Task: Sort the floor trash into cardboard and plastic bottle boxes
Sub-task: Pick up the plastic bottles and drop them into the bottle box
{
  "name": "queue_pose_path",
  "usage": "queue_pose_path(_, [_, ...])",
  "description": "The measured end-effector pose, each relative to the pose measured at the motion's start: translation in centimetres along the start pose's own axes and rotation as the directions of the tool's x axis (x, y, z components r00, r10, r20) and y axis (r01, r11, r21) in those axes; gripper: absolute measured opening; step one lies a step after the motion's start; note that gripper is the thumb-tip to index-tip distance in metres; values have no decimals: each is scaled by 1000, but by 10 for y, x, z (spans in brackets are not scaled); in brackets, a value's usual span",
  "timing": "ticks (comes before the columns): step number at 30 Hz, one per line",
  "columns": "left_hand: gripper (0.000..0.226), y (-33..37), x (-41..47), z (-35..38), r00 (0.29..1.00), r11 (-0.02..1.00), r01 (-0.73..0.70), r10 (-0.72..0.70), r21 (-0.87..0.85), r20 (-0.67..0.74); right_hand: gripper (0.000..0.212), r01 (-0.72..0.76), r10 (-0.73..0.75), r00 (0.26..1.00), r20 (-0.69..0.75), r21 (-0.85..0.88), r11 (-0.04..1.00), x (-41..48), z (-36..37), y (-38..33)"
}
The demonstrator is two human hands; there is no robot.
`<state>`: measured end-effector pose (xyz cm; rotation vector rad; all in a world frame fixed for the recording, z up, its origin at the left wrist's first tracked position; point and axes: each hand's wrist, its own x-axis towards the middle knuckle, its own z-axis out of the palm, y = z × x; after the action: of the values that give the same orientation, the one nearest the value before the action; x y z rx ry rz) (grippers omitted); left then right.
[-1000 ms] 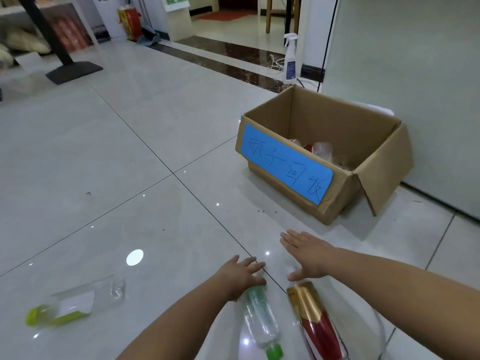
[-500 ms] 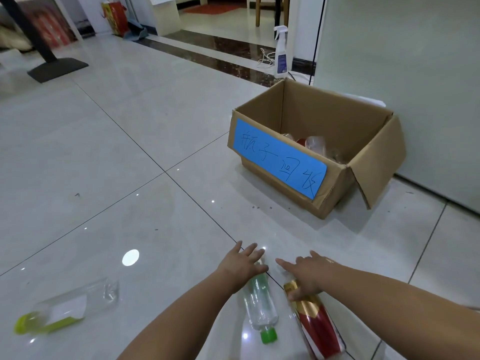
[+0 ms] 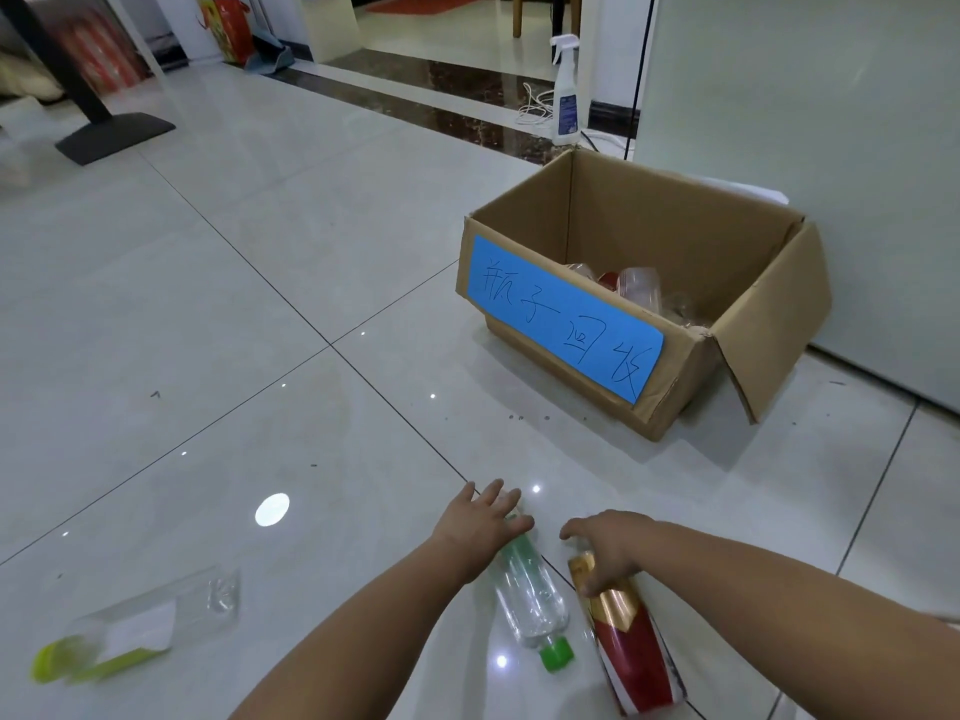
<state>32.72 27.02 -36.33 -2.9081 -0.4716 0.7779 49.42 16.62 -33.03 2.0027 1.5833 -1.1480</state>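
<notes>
Glossy tile floor; matt cardboard box; clear plastic bottle.

Likely a shop or office lobby: glossy pale floor tiles, dark marble threshold strip, black stand base, spray cleaner by the wall.

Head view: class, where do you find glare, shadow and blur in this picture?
Head view: a bright oval of glare on the floor tiles; head view: the cardboard box casts a soft shadow on its near side; head view: the yellow-capped bottle is blurred.
</notes>
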Motion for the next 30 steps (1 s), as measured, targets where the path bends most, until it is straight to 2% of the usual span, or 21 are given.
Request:
queue_pose_path(6, [70, -10, -3, 1, 996, 993, 91, -90, -76, 18, 73, 15, 3, 993, -119, 153, 988, 9, -24, 1])
queue_pose_path(10, [72, -28, -15, 0, 977, 966, 214, -212, -143, 30, 82, 43, 2, 975, -220, 200, 979, 13, -60, -3])
queue_pose_path(14, [65, -54, -28, -6, 917, 883, 392, -397, -257, 36, 79, 112, -19, 942, -335, 262, 959, 9, -105, -7])
queue_pose_path(17, [64, -71, -35, -16, 844, 776, 520, -532, -357, 73, 75, 130, 11, 882, -471, 267, 955, -2, -135, -10])
queue_pose_path(19, [68, -80, -38, -24, 782, 670, 592, -612, -447, 119, 75, 138, 40, 827, -561, 272, 952, -10, -151, -13])
queue_pose_path(21, [74, -87, -39, -35, 701, 509, 644, -691, -571, 176, 73, 161, 55, 766, -641, 273, 948, -19, -164, -19])
queue_pose_path(23, [77, -93, -39, -44, 598, 276, 659, -757, -699, 265, 74, 181, 85, 678, -730, 278, 943, -26, -177, -26])
queue_pose_path(25, [77, -100, -37, -48, 505, 13, 601, -781, -799, 368, 79, 225, 136, 561, -816, 309, 924, -31, -191, -31])
queue_pose_path(27, [78, -106, -35, -53, 471, -206, 479, -760, -853, 448, 77, 350, 229, 448, -864, 406, 844, -36, -205, -33])
queue_pose_path(28, [79, -108, -33, -56, 475, -282, 410, -746, -867, 468, 73, 427, 304, 399, -865, 469, 773, -37, -211, -33])
queue_pose_path(30, [79, -111, -32, -71, 493, -367, 274, -740, -889, 457, 68, 565, 491, 347, -799, 596, 571, -34, -220, -26])
